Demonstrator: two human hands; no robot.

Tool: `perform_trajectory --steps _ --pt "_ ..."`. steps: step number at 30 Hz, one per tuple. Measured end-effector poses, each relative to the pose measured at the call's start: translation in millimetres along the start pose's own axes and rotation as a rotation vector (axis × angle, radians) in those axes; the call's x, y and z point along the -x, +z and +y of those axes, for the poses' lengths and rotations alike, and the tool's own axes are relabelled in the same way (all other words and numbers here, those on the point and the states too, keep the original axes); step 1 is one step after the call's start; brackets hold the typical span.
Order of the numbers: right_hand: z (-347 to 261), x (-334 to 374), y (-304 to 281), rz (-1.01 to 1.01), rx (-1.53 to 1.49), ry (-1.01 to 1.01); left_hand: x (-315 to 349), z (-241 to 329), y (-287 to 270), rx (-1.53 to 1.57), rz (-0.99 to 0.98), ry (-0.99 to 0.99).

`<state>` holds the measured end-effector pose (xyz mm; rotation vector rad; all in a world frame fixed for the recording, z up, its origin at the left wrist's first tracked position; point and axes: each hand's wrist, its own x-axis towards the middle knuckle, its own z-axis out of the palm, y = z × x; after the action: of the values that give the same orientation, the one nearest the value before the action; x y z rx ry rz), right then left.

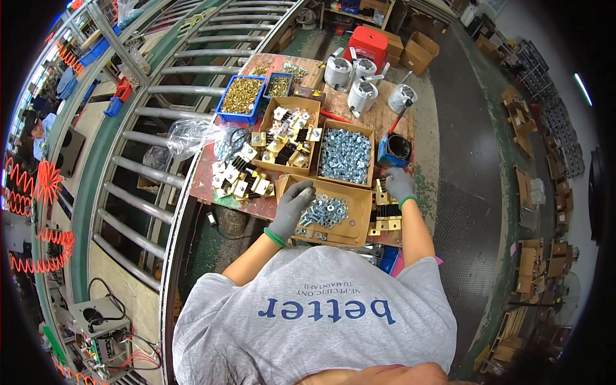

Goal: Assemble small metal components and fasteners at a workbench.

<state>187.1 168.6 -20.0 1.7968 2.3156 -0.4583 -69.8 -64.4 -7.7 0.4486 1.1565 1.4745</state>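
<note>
My left hand [293, 208], in a grey glove with a green cuff, is over the left side of a shallow cardboard box [359, 230]. Its fingers are curled closed, and whatever they hold is hidden. Loose silver bolts and washers [326, 213] lie in that box. On the right, my gloved right hand [400, 185] is closed beside the black-and-brass terminal parts [387, 212]; I cannot make out what is in its fingers. Just beyond it stands a blue square can [393, 151] with a dark inside and a red-handled tool in it.
Beyond the box are a carton of silver nuts [346, 156], a carton of black-and-brass parts [289, 131] and a blue bin of brass fasteners [242, 96]. More parts [240, 176] lie at left. White coiled cylinders [362, 96] stand at the back. A roller conveyor [144, 168] flanks the table.
</note>
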Motion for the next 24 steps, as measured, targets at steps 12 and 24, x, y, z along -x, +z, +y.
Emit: perform_trajectory --steps 12,24 --pt "36.3 11.5 14.5 0.263 -0.471 -0.096 -45.4 16.4 -17.7 -0.405 0.088 0.245" --pt "60.6 134.7 25.1 0.517 -0.968 -0.081 -150.7 77.3 -61.5 -1.608 0.209 0.472"
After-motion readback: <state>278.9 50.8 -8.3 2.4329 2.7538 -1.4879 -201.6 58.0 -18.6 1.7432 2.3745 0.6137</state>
